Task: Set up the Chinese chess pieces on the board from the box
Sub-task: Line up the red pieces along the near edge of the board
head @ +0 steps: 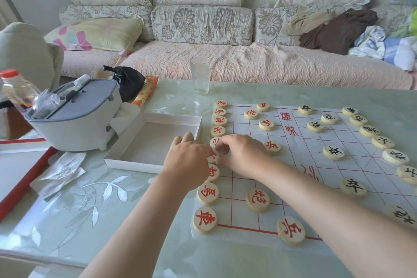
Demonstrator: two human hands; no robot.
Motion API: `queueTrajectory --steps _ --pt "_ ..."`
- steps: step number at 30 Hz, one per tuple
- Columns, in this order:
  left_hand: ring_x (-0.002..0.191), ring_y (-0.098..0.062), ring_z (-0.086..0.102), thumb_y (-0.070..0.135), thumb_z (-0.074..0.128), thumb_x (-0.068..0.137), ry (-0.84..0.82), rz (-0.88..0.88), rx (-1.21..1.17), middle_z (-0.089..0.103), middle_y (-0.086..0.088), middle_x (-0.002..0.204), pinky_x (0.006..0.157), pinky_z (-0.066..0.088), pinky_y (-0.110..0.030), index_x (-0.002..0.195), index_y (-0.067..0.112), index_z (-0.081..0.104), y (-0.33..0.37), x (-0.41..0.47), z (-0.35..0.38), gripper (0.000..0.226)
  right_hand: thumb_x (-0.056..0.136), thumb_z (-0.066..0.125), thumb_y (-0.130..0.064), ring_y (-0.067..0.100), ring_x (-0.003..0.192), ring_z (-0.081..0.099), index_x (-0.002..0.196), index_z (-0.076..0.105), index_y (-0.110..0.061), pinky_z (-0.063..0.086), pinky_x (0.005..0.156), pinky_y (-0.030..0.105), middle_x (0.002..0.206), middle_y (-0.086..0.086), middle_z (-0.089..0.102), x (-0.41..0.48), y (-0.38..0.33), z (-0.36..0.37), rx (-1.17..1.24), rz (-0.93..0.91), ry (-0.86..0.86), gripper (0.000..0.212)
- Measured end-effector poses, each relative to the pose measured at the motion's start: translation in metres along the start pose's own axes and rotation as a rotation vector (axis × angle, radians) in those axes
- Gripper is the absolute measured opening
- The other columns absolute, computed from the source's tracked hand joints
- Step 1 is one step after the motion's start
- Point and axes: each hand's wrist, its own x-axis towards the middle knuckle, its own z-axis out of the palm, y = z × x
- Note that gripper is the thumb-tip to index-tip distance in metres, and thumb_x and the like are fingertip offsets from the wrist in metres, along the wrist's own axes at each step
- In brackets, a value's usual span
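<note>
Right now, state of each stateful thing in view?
White cardboard box: open, no pieces visible inside.
Clear drinking glass: upright, looks empty.
Red-capped plastic bottle: capped, tilted.
Black plastic bag: tied shut.
Left hand: on red back-row pieces.
Right hand: pinching there; piece hidden.

left hand (187,160) palm down, fingers curled | right hand (242,156) knuckles up, fingertips pinched | both forearms stretched forward, hands basically touching

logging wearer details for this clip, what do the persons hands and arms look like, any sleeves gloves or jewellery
Both arms are bare from the frame edge to the wrist, with no sleeve in view. The left hand and right hand wear no gloves. No watch, bracelet or ring shows on the visible sides.
</note>
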Motion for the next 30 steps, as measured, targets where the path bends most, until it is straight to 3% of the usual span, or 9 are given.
queueTrajectory --steps 4,10,13,21,24,30 --pt "0.100 -0.016 0.044 0.021 0.046 0.088 0.034 -0.050 0.037 0.065 0.011 0.097 0.076 0.021 -0.027 0.104 0.030 0.065 -0.0039 -0.0003 -0.0019 0.026 0.090 0.064 -0.033 0.014 0.102 0.060 0.107 0.063 -0.037 0.040 0.075 0.029 0.109 -0.014 0.065 0.0031 0.0043 0.0007 -0.011 0.024 0.026 0.017" --pt "0.103 -0.014 0.040 0.016 0.046 0.088 0.003 0.000 0.014 0.062 0.017 0.114 0.082 0.025 -0.027 0.107 0.032 0.067 -0.0023 -0.0025 0.0012 0.033 0.087 0.068 -0.049 0.012 0.096 0.061 0.106 0.064 -0.037 0.042 0.074 0.029 0.104 -0.016 0.066 0.0019 -0.0002 0.0018 0.043 0.001 0.023 0.023" --pt "0.107 -0.014 0.040 0.016 0.045 0.087 0.004 -0.016 0.007 0.061 0.015 0.114 0.083 0.023 -0.027 0.108 0.032 0.068 -0.0037 -0.0025 -0.0011 0.035 0.091 0.065 -0.041 0.015 0.104 0.060 0.110 0.064 -0.034 0.038 0.074 0.028 0.114 -0.012 0.065 0.0033 0.0040 0.0002 0.011 0.031 0.060 0.020" --pt "0.101 -0.014 0.039 0.018 0.044 0.088 -0.030 -0.067 0.004 0.063 0.014 0.094 0.072 0.014 -0.031 0.096 0.030 0.064 -0.0033 -0.0030 0.0016 0.025 0.090 0.066 -0.044 0.012 0.100 0.061 0.108 0.064 -0.035 0.038 0.073 0.028 0.105 -0.017 0.064 0.0013 0.0016 0.0017 0.050 0.005 0.044 0.021" --pt "0.102 -0.015 0.041 0.017 0.043 0.087 0.012 -0.074 0.019 0.063 0.012 0.096 0.072 0.014 -0.030 0.101 0.029 0.064 -0.0037 -0.0042 -0.0018 0.029 0.094 0.062 -0.037 0.014 0.103 0.060 0.112 0.064 -0.034 0.035 0.073 0.027 0.115 -0.014 0.065 0.0028 0.0061 0.0005 0.025 0.035 0.080 0.019" --pt "0.105 -0.014 0.040 0.019 0.043 0.092 0.003 -0.048 -0.017 0.064 0.013 0.107 0.073 0.013 -0.030 0.111 0.032 0.063 -0.0023 -0.0058 -0.0015 0.030 0.091 0.065 -0.042 0.009 0.094 0.058 0.109 0.064 -0.035 0.036 0.072 0.027 0.106 -0.017 0.064 0.0007 0.0013 0.0010 0.052 0.006 0.034 0.019"
